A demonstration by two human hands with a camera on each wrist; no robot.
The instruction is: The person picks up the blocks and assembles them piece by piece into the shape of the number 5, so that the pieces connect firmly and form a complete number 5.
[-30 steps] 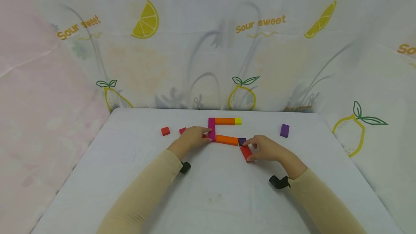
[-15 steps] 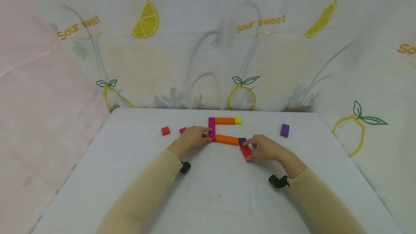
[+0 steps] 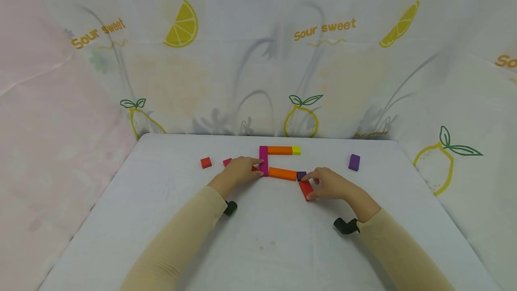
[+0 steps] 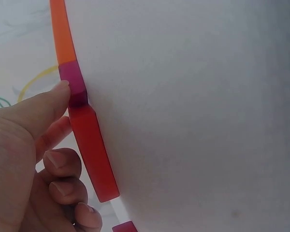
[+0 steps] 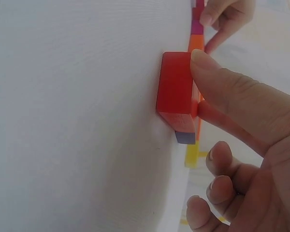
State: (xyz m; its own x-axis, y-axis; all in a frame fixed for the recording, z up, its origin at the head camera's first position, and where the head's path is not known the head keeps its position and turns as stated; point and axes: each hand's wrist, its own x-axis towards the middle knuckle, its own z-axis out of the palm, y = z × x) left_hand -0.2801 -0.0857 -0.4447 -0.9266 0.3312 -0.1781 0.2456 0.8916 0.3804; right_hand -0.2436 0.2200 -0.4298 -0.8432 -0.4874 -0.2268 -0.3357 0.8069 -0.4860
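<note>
Head view gives me the beige left sleeve (image 3: 177, 237) and right sleeve (image 3: 400, 246) nearest, over the white table (image 3: 258, 250). Beyond them, I have the right hand (image 3: 329, 185) pinching a red block (image 3: 305, 190) between thumb and index finger, its other fingers loosely curled. That block sits slantwise, just beside a dark purple block (image 3: 301, 176); I can't tell whether the two touch. The near orange block (image 3: 282, 174) runs left from there to the near end of a long magenta block (image 3: 263, 154). Here the left hand (image 3: 239, 170) has its thumb on the magenta, index finger reaching alongside, the rest curled; whether it grips anything, I can't tell. A second red block (image 4: 94, 154) lies on the magenta's left side. Farther left I see a half-hidden pink block (image 3: 227, 162) and a red cube (image 3: 206, 162); well off right, a purple block (image 3: 354, 162). The far orange block (image 3: 280, 150) extends from the magenta's far end, tipped by a yellow block (image 3: 296, 150). Behind everything hangs a lemon-printed backdrop (image 3: 242, 75).
</note>
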